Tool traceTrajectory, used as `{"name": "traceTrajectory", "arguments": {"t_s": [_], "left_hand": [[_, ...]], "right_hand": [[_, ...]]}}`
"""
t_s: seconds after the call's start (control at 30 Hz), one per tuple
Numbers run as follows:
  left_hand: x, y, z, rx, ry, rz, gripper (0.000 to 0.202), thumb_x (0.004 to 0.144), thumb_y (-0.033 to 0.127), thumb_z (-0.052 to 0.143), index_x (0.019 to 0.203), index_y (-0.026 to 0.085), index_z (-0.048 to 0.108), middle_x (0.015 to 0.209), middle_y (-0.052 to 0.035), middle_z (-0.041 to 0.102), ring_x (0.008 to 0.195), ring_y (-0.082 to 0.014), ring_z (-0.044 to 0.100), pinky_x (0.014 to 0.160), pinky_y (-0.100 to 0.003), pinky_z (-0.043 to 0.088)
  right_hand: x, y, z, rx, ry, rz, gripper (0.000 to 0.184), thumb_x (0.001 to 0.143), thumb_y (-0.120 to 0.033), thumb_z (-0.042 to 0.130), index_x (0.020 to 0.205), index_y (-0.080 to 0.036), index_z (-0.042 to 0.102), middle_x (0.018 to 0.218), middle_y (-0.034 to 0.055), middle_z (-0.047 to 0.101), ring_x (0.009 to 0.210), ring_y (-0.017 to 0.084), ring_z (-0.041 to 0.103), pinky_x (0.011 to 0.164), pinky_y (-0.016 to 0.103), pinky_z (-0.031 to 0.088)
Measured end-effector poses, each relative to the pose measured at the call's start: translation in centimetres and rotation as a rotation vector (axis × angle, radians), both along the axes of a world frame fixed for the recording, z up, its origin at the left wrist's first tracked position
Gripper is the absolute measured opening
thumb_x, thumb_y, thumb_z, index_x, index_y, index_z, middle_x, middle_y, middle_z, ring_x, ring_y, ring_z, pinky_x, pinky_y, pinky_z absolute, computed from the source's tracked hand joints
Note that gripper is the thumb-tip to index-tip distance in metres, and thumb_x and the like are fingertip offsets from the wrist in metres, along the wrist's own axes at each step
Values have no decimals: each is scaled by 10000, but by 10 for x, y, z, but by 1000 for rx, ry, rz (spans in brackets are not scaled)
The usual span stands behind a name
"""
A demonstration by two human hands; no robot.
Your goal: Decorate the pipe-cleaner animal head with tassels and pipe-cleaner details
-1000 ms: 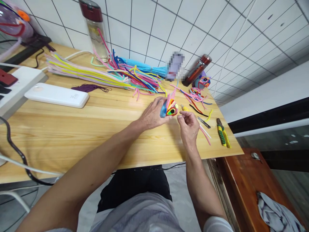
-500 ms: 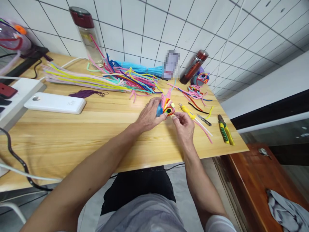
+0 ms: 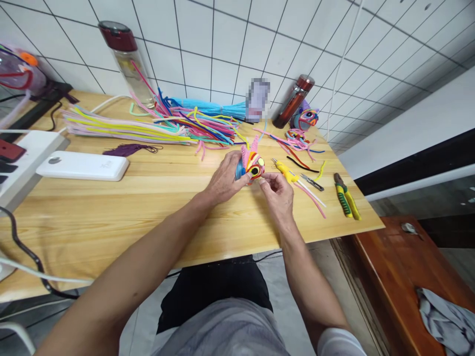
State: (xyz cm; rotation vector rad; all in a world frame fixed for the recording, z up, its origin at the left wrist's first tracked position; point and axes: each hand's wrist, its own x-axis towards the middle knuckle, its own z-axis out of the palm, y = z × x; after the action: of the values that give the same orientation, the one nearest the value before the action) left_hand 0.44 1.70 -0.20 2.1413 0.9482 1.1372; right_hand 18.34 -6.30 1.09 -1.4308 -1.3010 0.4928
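My left hand is wrapped round a small figure made of coloured pipe cleaners, pink, blue, red and yellow with a black eye, held just above the wooden table. My right hand sits right beside it, thumb and fingers pinched at the figure's lower right edge; what they pinch is too small to make out. Yellow-handled scissors and loose pink and white stems lie just right of my right hand.
A big pile of coloured pipe cleaners lies at the back. A white power bank, two bottles, another finished figure, green-yellow pliers near the right edge, a white power strip, cables at left.
Both hands and the figure stay together; the figure has turned slightly in my left hand and my right fingers have closed in on its lower edge. The camera has shifted a little.
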Motion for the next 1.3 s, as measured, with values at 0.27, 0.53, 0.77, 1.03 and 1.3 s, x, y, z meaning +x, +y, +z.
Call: {"name": "traceTrajectory", "arguments": {"t_s": [0.27,0.53,0.77,1.03,1.3], "left_hand": [[0,0,0,-10,4,9,581,994,439,626,1499,193,480,1544,-177,568,1487,-325,512,1286,-520,410],[-1,2,-2,3,16,-10,648,915,382,700,1491,180,484,1549,-196,564,1504,-349,498,1284,-544,413],[-2,3,-3,-19,-2,-10,602,994,458,616,1504,171,477,1568,-195,547,1511,-331,498,1304,-516,393],[-1,3,-3,-21,14,8,584,988,419,614,1499,168,485,1554,-190,553,1494,-331,508,1296,-512,403],[-3,4,-2,8,-13,-19,585,987,418,638,1489,155,492,1520,-201,579,1463,-342,533,1270,-517,429]], "right_hand": [[2,0,-2,-18,-16,-3,217,888,-402,740,1034,-244,770,879,7,728,771,186,637,733,331,535],[2,0,-5,-13,-21,-7,220,907,-419,725,1041,-250,767,901,13,736,777,189,645,749,338,548],[2,0,-5,-18,-23,-6,200,910,-401,722,1036,-252,765,898,11,736,780,192,647,751,340,543],[-1,0,-4,-35,13,11,217,888,-404,728,1030,-246,768,914,20,752,773,193,648,761,351,549],[-2,0,-3,-48,42,13,197,889,-378,746,1027,-240,777,897,13,743,776,187,641,746,341,539]]}}
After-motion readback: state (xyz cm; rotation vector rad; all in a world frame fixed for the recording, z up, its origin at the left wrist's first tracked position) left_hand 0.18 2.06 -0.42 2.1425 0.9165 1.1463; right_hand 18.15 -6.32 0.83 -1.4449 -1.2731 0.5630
